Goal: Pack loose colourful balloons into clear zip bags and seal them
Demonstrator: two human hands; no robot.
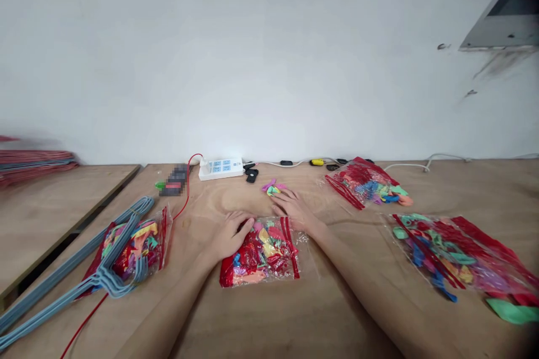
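Observation:
A clear bag with red bands, filled with colourful balloons, lies flat on the wooden table in front of me. My left hand rests on the bag's upper left corner, its thumb and fingers apart. Beyond the bag, my right hand reaches over a few loose balloons, pink, yellow and green. Its fingertips are at their near edge, fingers spread, and its wrist is beside the bag's upper right corner. Whether the fingertips press on the balloons is too small to tell.
Blue hangers lie over another balloon bag at the left. A white power strip with a red cable stands near the wall. Two more balloon bags lie at the right.

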